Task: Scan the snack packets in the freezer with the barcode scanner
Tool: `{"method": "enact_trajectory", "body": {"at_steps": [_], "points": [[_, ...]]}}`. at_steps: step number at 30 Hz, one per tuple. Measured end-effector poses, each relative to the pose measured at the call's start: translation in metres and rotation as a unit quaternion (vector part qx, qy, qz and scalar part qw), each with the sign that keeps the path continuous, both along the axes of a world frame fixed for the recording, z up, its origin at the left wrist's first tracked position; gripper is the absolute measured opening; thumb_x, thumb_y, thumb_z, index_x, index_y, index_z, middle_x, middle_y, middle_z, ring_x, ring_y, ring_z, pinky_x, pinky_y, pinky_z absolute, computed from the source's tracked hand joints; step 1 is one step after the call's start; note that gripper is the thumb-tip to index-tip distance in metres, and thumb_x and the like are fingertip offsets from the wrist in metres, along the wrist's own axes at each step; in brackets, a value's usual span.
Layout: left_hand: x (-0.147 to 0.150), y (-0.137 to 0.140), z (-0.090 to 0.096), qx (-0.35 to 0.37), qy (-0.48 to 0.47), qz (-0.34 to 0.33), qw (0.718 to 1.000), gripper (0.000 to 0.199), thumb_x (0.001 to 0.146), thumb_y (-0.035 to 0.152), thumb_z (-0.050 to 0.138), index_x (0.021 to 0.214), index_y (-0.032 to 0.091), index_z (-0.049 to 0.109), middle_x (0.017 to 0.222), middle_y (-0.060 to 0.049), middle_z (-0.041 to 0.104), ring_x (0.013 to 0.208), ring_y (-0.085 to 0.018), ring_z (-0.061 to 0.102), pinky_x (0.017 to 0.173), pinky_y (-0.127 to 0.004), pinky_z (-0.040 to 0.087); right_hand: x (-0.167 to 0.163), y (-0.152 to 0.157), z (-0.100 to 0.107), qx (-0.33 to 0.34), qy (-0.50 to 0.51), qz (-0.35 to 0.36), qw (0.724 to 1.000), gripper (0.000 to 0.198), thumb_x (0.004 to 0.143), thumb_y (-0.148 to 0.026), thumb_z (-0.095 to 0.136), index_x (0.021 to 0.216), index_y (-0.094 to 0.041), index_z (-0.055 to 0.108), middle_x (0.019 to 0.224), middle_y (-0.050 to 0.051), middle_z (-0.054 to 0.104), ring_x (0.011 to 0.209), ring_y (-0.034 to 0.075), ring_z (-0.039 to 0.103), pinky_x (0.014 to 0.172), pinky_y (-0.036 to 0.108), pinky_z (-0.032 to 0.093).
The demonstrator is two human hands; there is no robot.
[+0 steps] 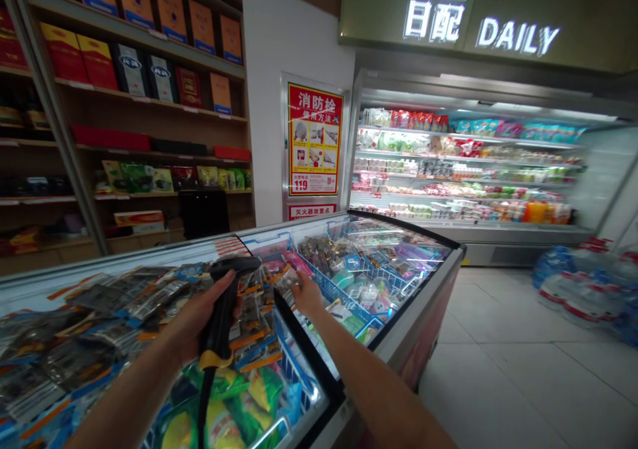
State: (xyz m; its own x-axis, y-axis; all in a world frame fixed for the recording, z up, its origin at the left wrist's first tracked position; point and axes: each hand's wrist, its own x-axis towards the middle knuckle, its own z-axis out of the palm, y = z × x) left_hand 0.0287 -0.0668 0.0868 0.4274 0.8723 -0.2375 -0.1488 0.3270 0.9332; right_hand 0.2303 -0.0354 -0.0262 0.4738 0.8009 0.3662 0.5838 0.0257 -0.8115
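My left hand (192,323) is wrapped round a black barcode scanner (219,316) with a yellow band at its base and a cord hanging down. The scanner's head points right, toward my right hand (308,296). That hand's fingers are closed on the edge of a small snack packet (285,279), whose print is too blurred to read. Both hands are over an open chest freezer (399,343). Below the scanner lie orange-edged packets (254,343) and green and yellow bags (239,402). Dark, clear-fronted packets (100,329) are heaped on the left.
A glass lid (399,236) with a black frame covers the freezer's far part, above blue wire baskets (323,283). Shelves of boxes (129,70) stand behind on the left. A lit chiller (463,163) is at the back. Wrapped water bottles (578,296) stand on the right floor.
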Motion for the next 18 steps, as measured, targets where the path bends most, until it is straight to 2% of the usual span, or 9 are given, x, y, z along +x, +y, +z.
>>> {"method": "enact_trajectory", "body": {"at_steps": [4, 8, 12, 15, 18], "points": [[0.01, 0.002, -0.006, -0.016, 0.001, -0.045, 0.999, 0.028, 0.068, 0.041, 0.054, 0.063, 0.013, 0.052, 0.049, -0.001, 0.054, 0.039, -0.008, 0.048, 0.035, -0.018, 0.04, 0.005, -0.002, 0.001, -0.008, -0.019, 0.014, 1.0, 0.037, 0.07, -0.027, 0.047, 0.106, -0.022, 0.054, 0.096, 0.005, 0.061, 0.095, 0.023, 0.051, 0.083, 0.038, 0.034], [0.026, -0.002, -0.008, -0.013, 0.001, -0.043, 0.999, 0.025, 0.069, 0.039, 0.054, 0.066, 0.014, 0.053, 0.05, -0.001, 0.054, 0.04, -0.008, 0.048, 0.037, -0.018, 0.041, 0.044, -0.004, 0.003, 0.014, -0.046, -0.019, 0.999, 0.039, 0.073, -0.033, 0.046, 0.109, -0.021, 0.053, 0.106, 0.007, 0.056, 0.101, 0.024, 0.048, 0.085, 0.037, 0.033], [0.046, -0.008, -0.006, -0.033, 0.006, -0.041, 0.999, 0.023, 0.069, 0.036, 0.054, 0.069, 0.014, 0.053, 0.051, 0.0, 0.053, 0.04, -0.008, 0.047, 0.036, -0.018, 0.04, 0.104, -0.008, 0.015, -0.064, -0.144, -0.092, 0.983, 0.041, 0.076, -0.032, 0.04, 0.114, -0.021, 0.047, 0.117, 0.009, 0.048, 0.107, 0.026, 0.042, 0.087, 0.044, 0.03], [0.065, -0.012, -0.004, -0.042, 0.009, -0.031, 0.999, 0.023, 0.068, 0.036, 0.056, 0.067, 0.013, 0.053, 0.051, -0.001, 0.053, 0.039, -0.007, 0.046, 0.035, -0.017, 0.039, 0.148, -0.006, 0.026, -0.133, -0.237, -0.133, 0.953, 0.044, 0.076, -0.036, 0.039, 0.118, -0.026, 0.041, 0.127, 0.008, 0.038, 0.115, 0.028, 0.032, 0.09, 0.052, 0.023], [0.083, -0.013, -0.006, -0.034, 0.005, -0.027, 0.999, 0.026, 0.065, 0.039, 0.058, 0.067, 0.013, 0.055, 0.053, -0.002, 0.056, 0.04, -0.008, 0.048, 0.036, -0.018, 0.04, 0.188, 0.008, 0.032, -0.188, -0.298, -0.144, 0.925, 0.047, 0.077, -0.043, 0.036, 0.122, -0.03, 0.035, 0.133, 0.007, 0.028, 0.12, 0.031, 0.023, 0.088, 0.057, 0.018]]}}
